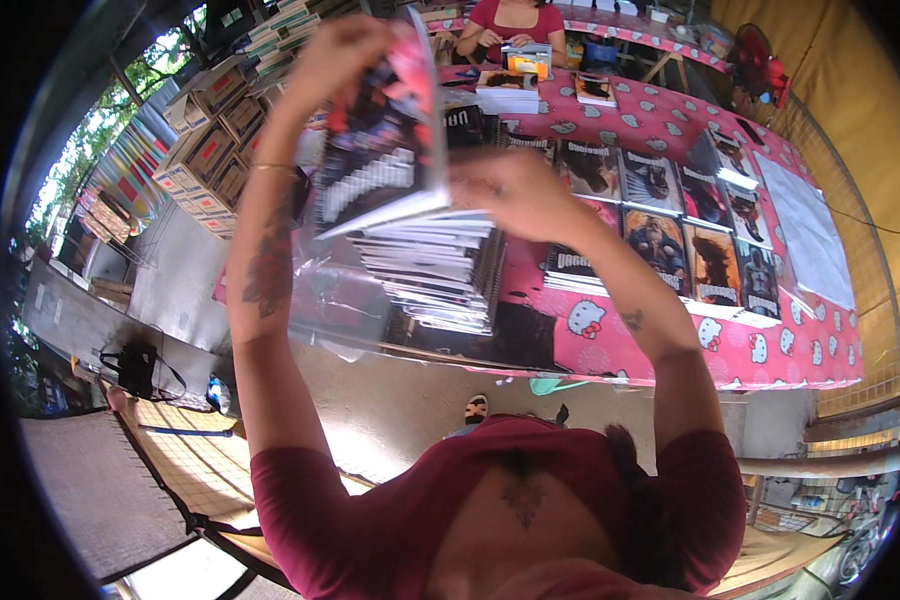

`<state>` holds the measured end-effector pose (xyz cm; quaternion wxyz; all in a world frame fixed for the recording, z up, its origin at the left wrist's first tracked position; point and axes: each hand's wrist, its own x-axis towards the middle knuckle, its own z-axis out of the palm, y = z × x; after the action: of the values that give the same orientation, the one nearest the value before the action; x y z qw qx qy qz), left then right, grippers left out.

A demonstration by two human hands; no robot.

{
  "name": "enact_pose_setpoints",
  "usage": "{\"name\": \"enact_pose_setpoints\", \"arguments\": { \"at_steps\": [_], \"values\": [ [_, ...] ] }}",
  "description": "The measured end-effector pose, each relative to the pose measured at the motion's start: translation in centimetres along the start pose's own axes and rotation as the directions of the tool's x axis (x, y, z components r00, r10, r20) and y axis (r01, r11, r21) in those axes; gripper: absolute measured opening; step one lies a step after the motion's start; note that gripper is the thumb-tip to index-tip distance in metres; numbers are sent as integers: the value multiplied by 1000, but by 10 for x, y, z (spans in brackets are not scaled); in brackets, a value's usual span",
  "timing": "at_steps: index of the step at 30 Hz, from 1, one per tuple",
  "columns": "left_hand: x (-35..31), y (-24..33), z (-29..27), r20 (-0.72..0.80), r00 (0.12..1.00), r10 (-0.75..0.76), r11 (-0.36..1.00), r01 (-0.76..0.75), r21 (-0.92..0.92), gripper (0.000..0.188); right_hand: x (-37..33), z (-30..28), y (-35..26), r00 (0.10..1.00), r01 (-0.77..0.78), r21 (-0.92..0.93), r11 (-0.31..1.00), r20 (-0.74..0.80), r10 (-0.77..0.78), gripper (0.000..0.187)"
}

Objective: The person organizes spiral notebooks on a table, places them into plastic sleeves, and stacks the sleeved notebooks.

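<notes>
My left hand [355, 45] is raised at the upper left, its fingers closed on the top of a spiral notebook [375, 160]. The notebook stands tilted, its dark illustrated cover facing me, and is smeared by motion. At its right edge my right hand [520, 190] grips the pages, fingers partly hidden and blurred. Directly below stands a tall stack of notebooks [435, 270] with white page edges and black spiral bindings. To the right, several piles of notebooks [655, 240] with varied dark covers lie in rows on the pink patterned tablecloth [620, 340].
Across the table a person [515, 25] in a red top handles a small stack. Clear plastic sheeting [340, 290] lies beside the tall stack. A white sheet [805, 225] covers the table's right part. Cardboard boxes [210, 150] are piled at the left; a fan [755, 55] stands back right.
</notes>
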<state>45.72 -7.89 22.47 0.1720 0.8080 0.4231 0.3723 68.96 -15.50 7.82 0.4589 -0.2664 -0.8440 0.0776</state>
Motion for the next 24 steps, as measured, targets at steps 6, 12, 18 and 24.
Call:
{"name": "enact_pose_setpoints", "arguments": {
  "at_steps": [6, 12, 18, 24],
  "values": [
    [38, -128, 75, 161, 987, 23, 922, -84, 378, 76, -20, 2, 5, 879, -280, 75, 957, -380, 287, 44],
    [48, -132, 92, 585, 811, 24, 967, -167, 192, 78, -39, 70, -17, 878, -243, 232, 942, -360, 315, 70],
    [-1, -152, 48, -32, 999, -21, 897, 4, -442, 65, -17, 35, 31, 604, -248, 705, 664, -424, 675, 90],
    [-75, -151, 89, 126, 975, -181, 570, 208, -795, 72, 16, 59, 41, 707, -558, 513, 652, -118, 698, 78]
  ]
}}
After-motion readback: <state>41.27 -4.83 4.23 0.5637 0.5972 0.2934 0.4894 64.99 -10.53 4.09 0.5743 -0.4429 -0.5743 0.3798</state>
